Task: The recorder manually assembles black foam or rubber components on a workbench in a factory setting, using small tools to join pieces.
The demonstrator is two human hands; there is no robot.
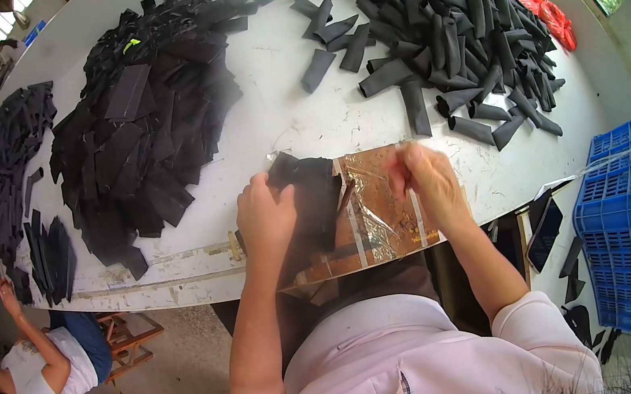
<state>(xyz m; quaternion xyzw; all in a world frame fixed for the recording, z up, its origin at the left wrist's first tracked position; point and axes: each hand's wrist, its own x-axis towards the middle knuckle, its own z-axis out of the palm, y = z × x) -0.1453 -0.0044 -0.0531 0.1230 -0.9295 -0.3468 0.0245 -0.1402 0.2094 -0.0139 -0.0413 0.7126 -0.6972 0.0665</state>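
My left hand (265,213) grips the left edge of some black fabric pieces (314,197), its thumb and fingers around their side. The fabric lies over the left part of a brown board (383,215) wrapped in clear tape at the table's near edge. Above the board's right part is my right hand (422,173), apart from the fabric, with its fingers curled together. Whatever those fingers may hold is too small or hidden to make out.
Flat black pieces form a large pile (148,116) at left. Rolled black fabric tubes (430,33) heap at far right beside a red plastic bag (545,12). Blue crates (625,224) stand right of the white table (266,82). Another person (46,359) sits at the left.
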